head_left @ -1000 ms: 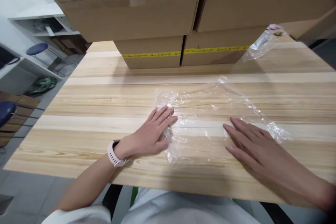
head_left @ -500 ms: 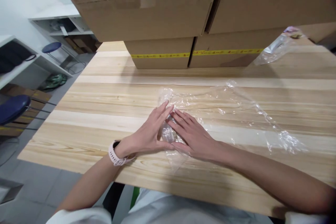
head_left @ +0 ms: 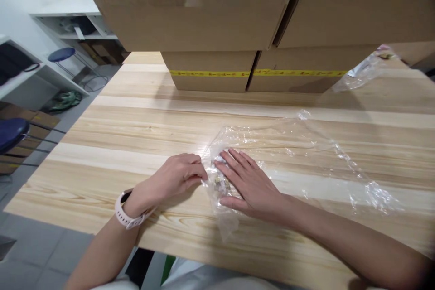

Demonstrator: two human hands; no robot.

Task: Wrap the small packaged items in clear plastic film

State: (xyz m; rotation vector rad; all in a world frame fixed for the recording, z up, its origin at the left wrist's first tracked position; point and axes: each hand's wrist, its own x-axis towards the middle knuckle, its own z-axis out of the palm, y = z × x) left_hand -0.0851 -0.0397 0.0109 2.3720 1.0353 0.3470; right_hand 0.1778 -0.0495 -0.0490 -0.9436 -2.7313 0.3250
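Plastic bag (head_left: 292,154) near the table's (head_left: 136,113) front edge: I'm pinching its left end with my curled left hand (head_left: 176,176), pressing my flat, open right hand (head_left: 251,186) beside; best smoothing outward, slowly.

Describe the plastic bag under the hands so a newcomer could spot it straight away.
On the wooden table, in front of the stacked cardboard boxes, lies a clear bag. The left hand and right hand press its left end. Unlike the second bag by the boxes, it lies spread flat.

Left hand (head_left: 176,176) pinches the clear plastic bag's (head_left: 288,154) left edge; right hand (head_left: 249,183) presses flat on it, on the wooden counter (head_left: 136,118)
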